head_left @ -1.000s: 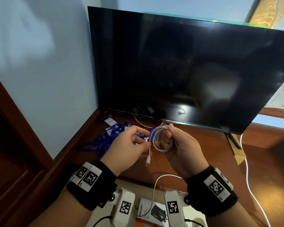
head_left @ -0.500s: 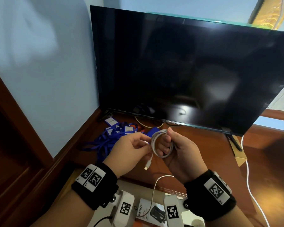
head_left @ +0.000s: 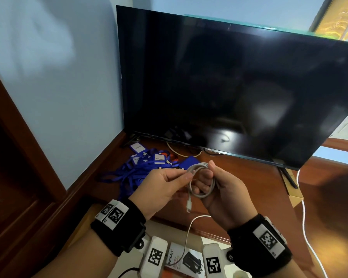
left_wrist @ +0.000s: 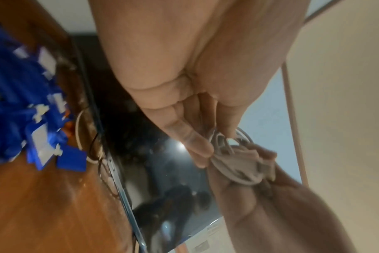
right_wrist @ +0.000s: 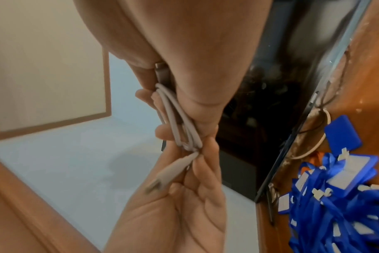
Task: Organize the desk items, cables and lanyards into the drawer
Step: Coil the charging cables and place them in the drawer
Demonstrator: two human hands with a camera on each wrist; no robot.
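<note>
A white charging cable [head_left: 203, 194] is wound into a small coil above the wooden desk [head_left: 239, 183]. My right hand [head_left: 213, 177] grips the coil, fingers through the loop and thumb on top. My left hand [head_left: 181, 176] pinches the coil's near side [left_wrist: 218, 143]; one plug end [head_left: 189, 205] hangs below, and it shows across the left palm in the right wrist view [right_wrist: 162, 176]. A heap of blue lanyards [head_left: 137, 169] with white badge cards lies on the desk to the left, under the screen's corner. The open drawer [head_left: 175, 255] sits below my wrists.
A large dark screen [head_left: 239, 87] stands at the desk's back. A white cord [head_left: 305, 217] runs down the desk's right side, another cream cord [head_left: 181, 153] loops under the screen. A boxed charger [head_left: 183, 259] and a white cable lie in the drawer. A small cardboard box [head_left: 293, 193] sits right.
The left hand has drawn in against the coil and now pinches it. The loose plug end hangs shorter below the coil.
</note>
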